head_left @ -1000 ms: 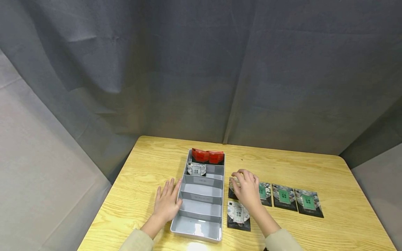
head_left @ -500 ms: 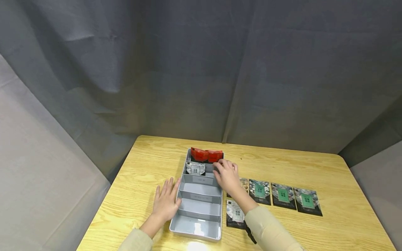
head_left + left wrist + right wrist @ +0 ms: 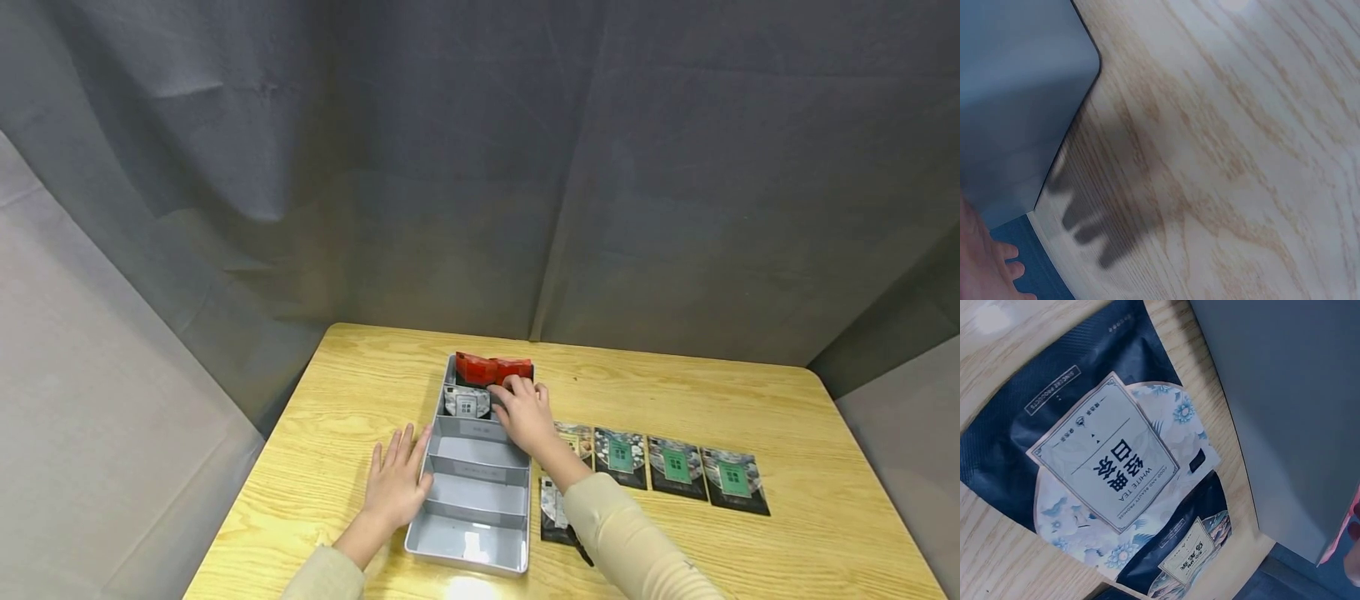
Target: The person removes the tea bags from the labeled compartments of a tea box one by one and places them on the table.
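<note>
At the left, the left hand (image 3: 397,487) lies beside the tray (image 3: 480,497), fingers straight and spread wide, the thumb at its left wall. The grey tray stands on the desk (image 3: 375,375) and has five compartments, running far to near. The farthest contains two red packets (image 3: 476,369) side by side, their tops rising above the rim. The second has a white packet (image 3: 467,404) standing at its left end. The three nearer compartments show grey floors, and labels too small to read mark the dividers. Over the right part of the second compartment is the right hand (image 3: 527,421), fingers bent and thumb near the packet's edge; I cannot tell whether it holds anything. Just right of the tray, a second white packet (image 3: 553,510), printed "WHITE TEA", lies flat, partly behind the right sleeve (image 3: 622,533). Beyond it, a yellow-labelled packet (image 3: 579,439) begins a row, followed rightward by three green-labelled packets (image 3: 621,456).
</note>
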A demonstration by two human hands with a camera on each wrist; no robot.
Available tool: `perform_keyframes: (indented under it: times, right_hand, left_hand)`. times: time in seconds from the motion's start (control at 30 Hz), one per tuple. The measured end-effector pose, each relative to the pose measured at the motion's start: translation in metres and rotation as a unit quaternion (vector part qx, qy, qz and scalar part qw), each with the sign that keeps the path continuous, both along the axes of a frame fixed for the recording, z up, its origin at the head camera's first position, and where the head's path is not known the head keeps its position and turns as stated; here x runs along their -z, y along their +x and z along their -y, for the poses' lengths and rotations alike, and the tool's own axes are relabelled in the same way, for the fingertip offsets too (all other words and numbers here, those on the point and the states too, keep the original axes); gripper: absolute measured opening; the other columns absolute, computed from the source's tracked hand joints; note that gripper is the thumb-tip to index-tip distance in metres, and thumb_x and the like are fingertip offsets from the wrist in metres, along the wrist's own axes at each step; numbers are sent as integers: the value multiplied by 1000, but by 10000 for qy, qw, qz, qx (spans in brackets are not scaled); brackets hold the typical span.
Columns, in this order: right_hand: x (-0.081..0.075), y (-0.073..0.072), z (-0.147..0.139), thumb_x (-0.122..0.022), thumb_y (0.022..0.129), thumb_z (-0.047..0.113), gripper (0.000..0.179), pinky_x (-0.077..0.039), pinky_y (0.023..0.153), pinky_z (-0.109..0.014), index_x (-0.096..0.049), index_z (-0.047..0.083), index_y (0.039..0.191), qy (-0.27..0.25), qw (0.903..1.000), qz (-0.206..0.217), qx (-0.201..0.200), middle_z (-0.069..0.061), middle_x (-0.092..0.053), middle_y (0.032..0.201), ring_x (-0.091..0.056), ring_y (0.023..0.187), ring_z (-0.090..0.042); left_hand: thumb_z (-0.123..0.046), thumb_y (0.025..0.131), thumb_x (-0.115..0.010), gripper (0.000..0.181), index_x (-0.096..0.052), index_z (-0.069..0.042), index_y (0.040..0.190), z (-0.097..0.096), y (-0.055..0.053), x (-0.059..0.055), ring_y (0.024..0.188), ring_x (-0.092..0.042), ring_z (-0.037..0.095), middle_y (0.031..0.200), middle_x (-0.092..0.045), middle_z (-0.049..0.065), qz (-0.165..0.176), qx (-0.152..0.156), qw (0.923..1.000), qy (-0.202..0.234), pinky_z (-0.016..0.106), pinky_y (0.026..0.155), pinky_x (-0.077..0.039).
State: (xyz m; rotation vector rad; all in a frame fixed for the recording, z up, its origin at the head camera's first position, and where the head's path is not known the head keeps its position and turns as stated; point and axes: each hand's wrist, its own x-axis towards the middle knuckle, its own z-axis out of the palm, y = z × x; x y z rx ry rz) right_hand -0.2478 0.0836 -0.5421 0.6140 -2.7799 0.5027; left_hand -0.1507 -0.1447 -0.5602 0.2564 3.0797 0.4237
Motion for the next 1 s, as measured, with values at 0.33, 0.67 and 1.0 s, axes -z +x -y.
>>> perform_keyframes:
  times: [0.33, 0.67, 1.0]
  right_hand:
    - [0, 1, 4, -66, 83, 17, 20, -31, 90, -51, -66, 16, 103, -301, 9995, 106, -37, -4, -52, 106, -46, 102, -25]
    - [2, 0, 10, -66, 83, 21, 4, -31, 89, -48, -64, 18, 84, -124, 9997, 194, 44, -2, -52, 105, -44, 102, -22]
    - [0, -2, 12, -66, 83, 27, 10, -31, 92, -50, -68, 18, 88, 252, 9996, -15, -119, -2, -52, 104, -44, 102, -22]
  left_hand:
    - [-30, 87, -45, 65, -19, -21, 147, 0, 0, -1, 137, -16, 33, 149, -23, 15, -11, 5, 10000, -2, 55, 109, -8]
    - [-30, 87, -46, 65, -20, -22, 147, 0, 0, 2, 136, -19, 34, 149, -24, 14, -96, 8, 10000, -8, 55, 109, -10]
    - [-31, 87, -46, 66, -20, -22, 147, 1, 0, 4, 136, -20, 34, 149, -24, 14, -88, -11, 10000, -44, 56, 108, -11]
